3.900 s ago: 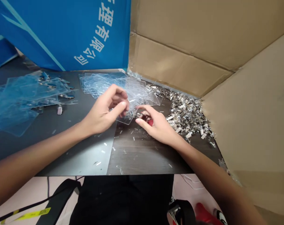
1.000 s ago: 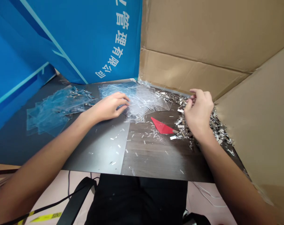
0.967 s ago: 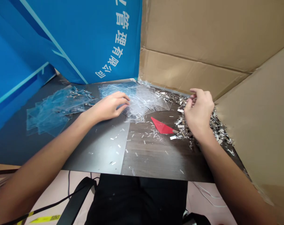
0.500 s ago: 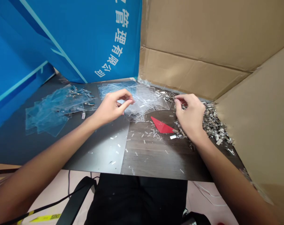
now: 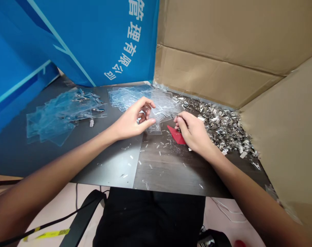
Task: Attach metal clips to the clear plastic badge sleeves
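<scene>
My left hand (image 5: 134, 118) pinches a clear plastic sleeve (image 5: 156, 127) at the near edge of a loose stack of clear sleeves (image 5: 135, 97). My right hand (image 5: 193, 132) is closed in a pinch on a small metal clip (image 5: 178, 118), a short way right of the sleeve. It hovers over a red plastic piece (image 5: 176, 136) lying flat on the dark table (image 5: 68, 161). To the right of that hand spreads a heap of silver metal clips (image 5: 222, 125).
A pile of clear sleeves with clips attached (image 5: 60, 113) lies at the left. A blue printed panel (image 5: 89, 37) stands behind, cardboard walls (image 5: 222, 51) close off the back and right. Small clear plastic slivers (image 5: 148, 166) litter the table front. A black strap (image 5: 81, 216) hangs below.
My right hand left the clip heap and came leftward to the middle with a clip pinched. My left hand lifted a sleeve off the stack's edge and drew it toward me.
</scene>
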Demonstrator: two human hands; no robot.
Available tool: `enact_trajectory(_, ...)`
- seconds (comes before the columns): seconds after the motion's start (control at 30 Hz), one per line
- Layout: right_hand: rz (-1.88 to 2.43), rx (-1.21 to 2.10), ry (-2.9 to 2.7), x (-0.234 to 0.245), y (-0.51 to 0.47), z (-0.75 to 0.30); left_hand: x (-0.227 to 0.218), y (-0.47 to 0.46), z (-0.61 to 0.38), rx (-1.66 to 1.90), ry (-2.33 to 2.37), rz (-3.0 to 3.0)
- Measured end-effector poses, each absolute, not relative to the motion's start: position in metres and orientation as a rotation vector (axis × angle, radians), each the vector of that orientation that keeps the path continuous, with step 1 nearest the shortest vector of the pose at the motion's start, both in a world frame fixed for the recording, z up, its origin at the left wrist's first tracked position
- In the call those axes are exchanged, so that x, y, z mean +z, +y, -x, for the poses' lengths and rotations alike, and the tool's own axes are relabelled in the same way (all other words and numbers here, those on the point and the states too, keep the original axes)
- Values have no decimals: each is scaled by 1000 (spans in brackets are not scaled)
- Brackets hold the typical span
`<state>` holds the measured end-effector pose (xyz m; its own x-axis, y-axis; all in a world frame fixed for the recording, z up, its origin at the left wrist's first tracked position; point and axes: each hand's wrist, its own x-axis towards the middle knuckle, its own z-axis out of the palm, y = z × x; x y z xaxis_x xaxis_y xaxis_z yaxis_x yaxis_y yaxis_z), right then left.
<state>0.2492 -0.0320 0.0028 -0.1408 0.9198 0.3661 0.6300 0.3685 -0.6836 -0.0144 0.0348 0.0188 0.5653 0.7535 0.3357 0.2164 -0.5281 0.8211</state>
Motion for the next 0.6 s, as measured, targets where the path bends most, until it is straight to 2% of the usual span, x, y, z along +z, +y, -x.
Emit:
enact_trajectory(0.1, 1313, 728, -1799, 3, -36, -244, 22, 31, 12, 923, 763, -2060)
enact_trajectory(0.2, 1292, 841, -1776, 5, -44, -236, 23, 27, 10, 925, 763, -2097)
enact_trajectory(0.6, 1230, 493, -2026, 2, -60, -215, 12, 6, -4, 974, 767, -2222)
